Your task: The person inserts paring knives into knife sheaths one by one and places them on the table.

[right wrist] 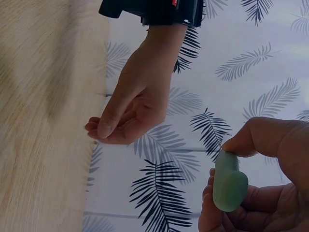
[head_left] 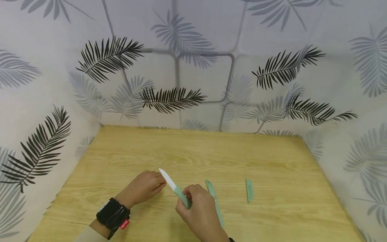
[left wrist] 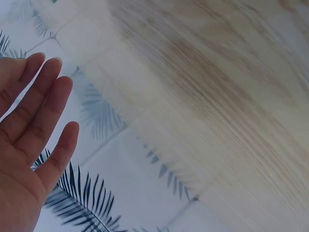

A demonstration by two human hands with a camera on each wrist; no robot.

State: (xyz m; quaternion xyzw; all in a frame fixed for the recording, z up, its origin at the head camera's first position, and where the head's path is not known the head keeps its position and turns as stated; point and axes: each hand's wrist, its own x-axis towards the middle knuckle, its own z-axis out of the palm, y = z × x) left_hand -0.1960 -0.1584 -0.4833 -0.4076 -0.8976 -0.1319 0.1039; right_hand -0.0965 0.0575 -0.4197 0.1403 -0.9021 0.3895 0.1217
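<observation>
My right hand [head_left: 201, 208] grips a small knife by its pale green handle [head_left: 182, 197]. The white blade [head_left: 167, 178] points up and to the left, above the table. In the right wrist view the rounded end of the knife's handle [right wrist: 231, 186] shows between thumb and fingers. My left hand [head_left: 145, 187] is beside the blade's tip, holding nothing. Its fingers are relaxed and slightly bent in the left wrist view, where the palm [left wrist: 19, 183] faces the camera. Just right of my right hand lies a long, slim green utensil [head_left: 219, 215], partly hidden by that hand.
A short, flat green piece with lettering [head_left: 249, 190] lies farther right on the wooden table [head_left: 181, 148]. Cloth with a leaf print [head_left: 202, 77] rises behind the table and along both sides. A black band [head_left: 113, 216] with a red tag is around the left wrist.
</observation>
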